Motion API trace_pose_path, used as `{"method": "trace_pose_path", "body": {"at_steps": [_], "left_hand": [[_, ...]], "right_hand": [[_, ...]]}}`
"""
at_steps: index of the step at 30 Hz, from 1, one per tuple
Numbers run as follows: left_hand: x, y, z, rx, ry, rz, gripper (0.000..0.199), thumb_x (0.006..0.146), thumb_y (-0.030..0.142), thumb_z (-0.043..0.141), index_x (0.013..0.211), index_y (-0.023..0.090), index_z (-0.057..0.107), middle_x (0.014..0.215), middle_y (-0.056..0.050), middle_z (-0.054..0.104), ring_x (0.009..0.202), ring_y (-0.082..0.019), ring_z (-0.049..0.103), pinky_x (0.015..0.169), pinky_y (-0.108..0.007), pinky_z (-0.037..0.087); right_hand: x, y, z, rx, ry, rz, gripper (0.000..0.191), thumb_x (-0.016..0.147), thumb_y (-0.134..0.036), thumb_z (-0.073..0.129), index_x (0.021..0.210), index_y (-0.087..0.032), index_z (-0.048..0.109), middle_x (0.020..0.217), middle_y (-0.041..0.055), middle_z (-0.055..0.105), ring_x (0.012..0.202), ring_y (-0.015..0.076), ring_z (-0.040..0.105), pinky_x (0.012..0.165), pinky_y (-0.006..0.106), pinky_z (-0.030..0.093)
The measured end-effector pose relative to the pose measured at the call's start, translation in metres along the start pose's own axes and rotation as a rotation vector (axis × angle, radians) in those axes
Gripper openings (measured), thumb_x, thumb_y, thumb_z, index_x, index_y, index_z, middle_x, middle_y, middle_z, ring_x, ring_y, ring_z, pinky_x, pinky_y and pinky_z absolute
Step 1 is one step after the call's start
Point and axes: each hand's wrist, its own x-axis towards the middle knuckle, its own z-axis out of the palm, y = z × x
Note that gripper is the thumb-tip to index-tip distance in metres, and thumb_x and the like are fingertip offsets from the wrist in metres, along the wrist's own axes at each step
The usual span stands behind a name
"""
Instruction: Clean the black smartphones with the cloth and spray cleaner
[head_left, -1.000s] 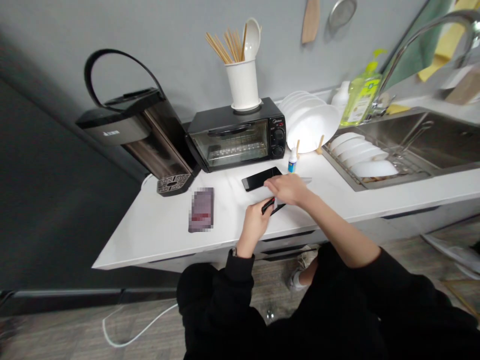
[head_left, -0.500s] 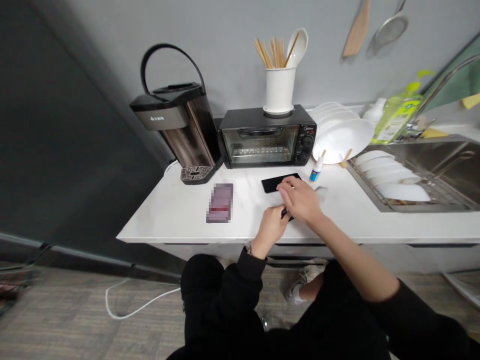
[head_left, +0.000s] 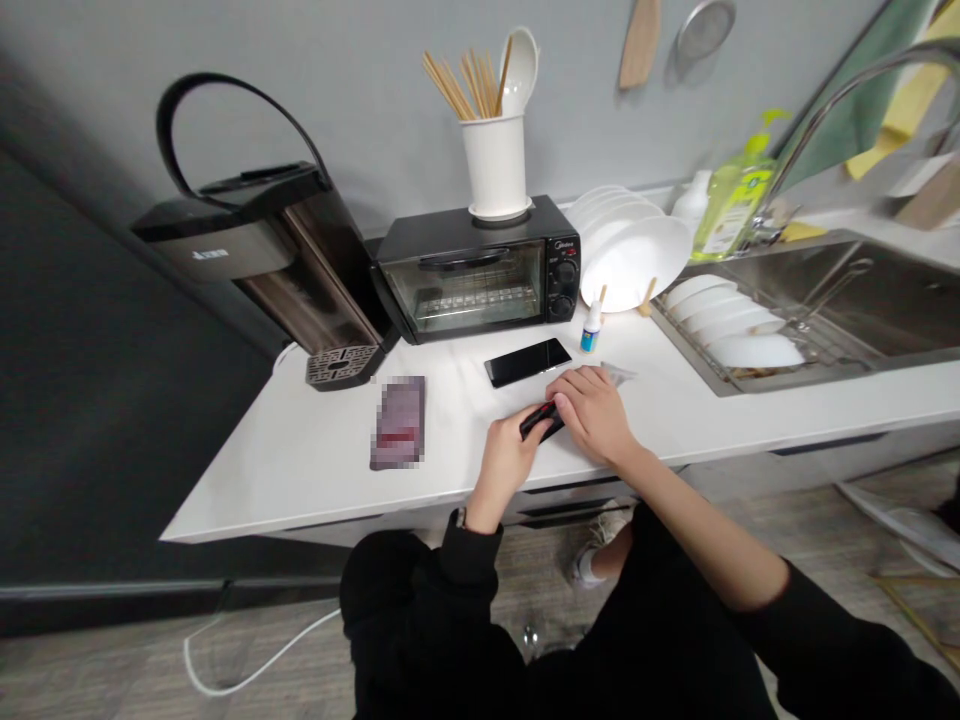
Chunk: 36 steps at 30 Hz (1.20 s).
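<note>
Near the counter's front edge, my left hand [head_left: 508, 452] is closed on the left end of a small black object [head_left: 537, 421] with a red mark. My right hand [head_left: 592, 412] lies over the object's right end, with bent fingers closed around it. Just behind my hands rests a black phone [head_left: 528, 362], screen up. A small white bottle with a blue label [head_left: 591, 328] stands right of the phone. Beside my right hand lies a small clear packet [head_left: 618, 373]. To the left is a pixelated purplish item [head_left: 399, 424] on the counter.
A water dispenser [head_left: 300, 260] stands at the back left. Next to it, a toaster oven [head_left: 480, 275] carries a white cup of chopsticks [head_left: 496, 165]. White plates [head_left: 637, 262], a green soap bottle [head_left: 731, 205] and a sink [head_left: 862, 300] with bowls are on the right.
The view has turned, so the counter items appear further left. My right hand no longer covers part of the phone, and more of the black object shows between my hands.
</note>
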Motion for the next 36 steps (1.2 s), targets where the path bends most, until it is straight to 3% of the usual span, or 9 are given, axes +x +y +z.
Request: {"method": "trace_pose_path", "body": {"at_steps": [3, 6, 10, 15, 20, 24, 30, 34, 36], "left_hand": [[-0.002, -0.001, -0.002, 0.163, -0.017, -0.032, 0.017, 0.094, 0.017, 0.057, 0.091, 0.016, 0.073, 0.086, -0.007, 0.079, 0.080, -0.023, 0.074, 0.076, -0.030, 0.055], [-0.006, 0.000, -0.002, 0.256, -0.017, -0.038, 0.015, 0.091, 0.015, 0.058, 0.103, 0.019, 0.067, 0.087, -0.006, 0.077, 0.079, -0.024, 0.073, 0.072, -0.030, 0.053], [-0.009, 0.003, 0.001, 0.298, -0.025, -0.026, 0.030, 0.096, 0.023, 0.058, 0.126, 0.025, 0.052, 0.102, -0.006, 0.076, 0.086, -0.025, 0.075, 0.077, -0.033, 0.054], [-0.009, 0.001, -0.002, -0.006, 0.140, -0.039, 0.024, 0.093, 0.020, 0.061, 0.112, 0.024, 0.048, 0.095, -0.004, 0.075, 0.089, -0.022, 0.076, 0.080, -0.031, 0.055], [0.002, 0.016, -0.003, -0.367, 0.434, 0.008, 0.044, 0.090, 0.037, 0.073, 0.122, 0.023, 0.045, 0.096, -0.004, 0.075, 0.089, -0.017, 0.076, 0.084, -0.028, 0.057], [0.004, 0.023, 0.011, -0.205, 0.279, -0.020, 0.046, 0.092, 0.044, 0.070, 0.129, 0.021, 0.055, 0.121, -0.010, 0.072, 0.109, -0.021, 0.073, 0.094, -0.032, 0.059], [-0.013, 0.013, 0.013, -0.181, 0.037, -0.224, 0.047, 0.103, 0.050, 0.045, 0.132, 0.018, 0.064, 0.094, -0.005, 0.074, 0.060, -0.015, 0.071, 0.050, -0.025, 0.058], [-0.028, 0.018, -0.004, 0.028, -0.001, -0.151, 0.040, 0.105, 0.041, 0.046, 0.126, 0.018, 0.071, 0.072, -0.001, 0.072, 0.053, -0.016, 0.070, 0.049, -0.023, 0.052], [-0.032, 0.020, -0.014, 0.138, 0.008, -0.112, 0.038, 0.105, 0.039, 0.048, 0.124, 0.019, 0.074, 0.070, -0.002, 0.074, 0.055, -0.018, 0.071, 0.054, -0.025, 0.054]], "right_hand": [[-0.001, -0.012, 0.000, 0.150, -0.049, -0.175, 0.035, 0.107, -0.028, 0.034, 0.119, -0.016, 0.065, 0.109, 0.0116, 0.070, 0.100, 0.0279, 0.057, 0.094, 0.044, 0.042], [-0.001, 0.000, -0.002, 0.172, -0.047, -0.258, 0.037, 0.108, -0.027, 0.036, 0.135, -0.014, 0.057, 0.122, 0.0137, 0.069, 0.111, 0.0282, 0.058, 0.101, 0.045, 0.044], [-0.005, 0.023, 0.000, -0.093, 0.056, -0.043, 0.032, 0.109, -0.033, 0.040, 0.111, -0.015, 0.066, 0.102, 0.0131, 0.070, 0.100, 0.0305, 0.058, 0.103, 0.048, 0.042], [-0.008, 0.018, -0.001, -0.084, -0.008, -0.206, 0.024, 0.107, -0.024, 0.044, 0.110, -0.017, 0.067, 0.099, 0.0099, 0.071, 0.093, 0.0262, 0.060, 0.086, 0.038, 0.043], [-0.003, 0.007, -0.004, 0.398, 0.178, 0.172, 0.028, 0.108, -0.036, 0.046, 0.099, -0.021, 0.067, 0.083, 0.0036, 0.068, 0.075, 0.0196, 0.060, 0.070, 0.029, 0.041], [-0.005, -0.013, 0.019, 0.802, 0.429, 0.570, 0.041, 0.104, -0.053, 0.047, 0.079, -0.022, 0.057, 0.069, -0.0017, 0.059, 0.065, 0.0170, 0.053, 0.063, 0.028, 0.041], [-0.008, 0.000, 0.038, 0.851, 0.609, 0.774, 0.053, 0.103, -0.064, 0.039, 0.080, -0.020, 0.060, 0.065, -0.0011, 0.058, 0.060, 0.0174, 0.049, 0.057, 0.029, 0.039], [0.002, 0.018, 0.015, 0.845, 0.682, 0.698, 0.055, 0.104, -0.062, 0.040, 0.103, -0.018, 0.073, 0.101, 0.0092, 0.076, 0.090, 0.0244, 0.067, 0.082, 0.036, 0.051], [0.005, 0.026, 0.003, 0.826, 0.546, 0.531, 0.052, 0.103, -0.060, 0.044, 0.112, -0.020, 0.076, 0.121, 0.0107, 0.076, 0.112, 0.0269, 0.068, 0.102, 0.040, 0.048]]}}
